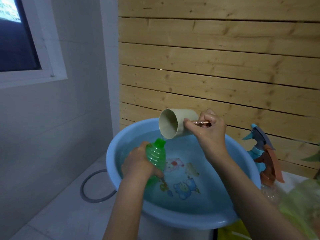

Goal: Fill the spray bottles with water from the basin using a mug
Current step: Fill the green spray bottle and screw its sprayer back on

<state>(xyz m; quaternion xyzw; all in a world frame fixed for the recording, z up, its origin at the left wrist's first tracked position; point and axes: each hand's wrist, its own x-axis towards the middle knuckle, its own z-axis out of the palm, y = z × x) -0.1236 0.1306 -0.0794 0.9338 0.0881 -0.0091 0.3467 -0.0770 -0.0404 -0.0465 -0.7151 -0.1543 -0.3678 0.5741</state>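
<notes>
My left hand (138,163) grips a green ribbed spray bottle (155,158) with its cap off, tilted over the blue basin (112,163) of water. My right hand (209,130) holds a beige mug (174,125) by its copper-coloured handle. The mug is tipped on its side, its lip just above the bottle's open neck, and a thin stream of water runs into the neck.
Two spray bottles stand right of the basin: one with a blue trigger head (258,135), one clear with an orange-brown head (270,172). A wooden slat wall (216,66) rises behind. A grey hose loop (93,187) lies on the floor at left. Green leaves (301,205) blur at lower right.
</notes>
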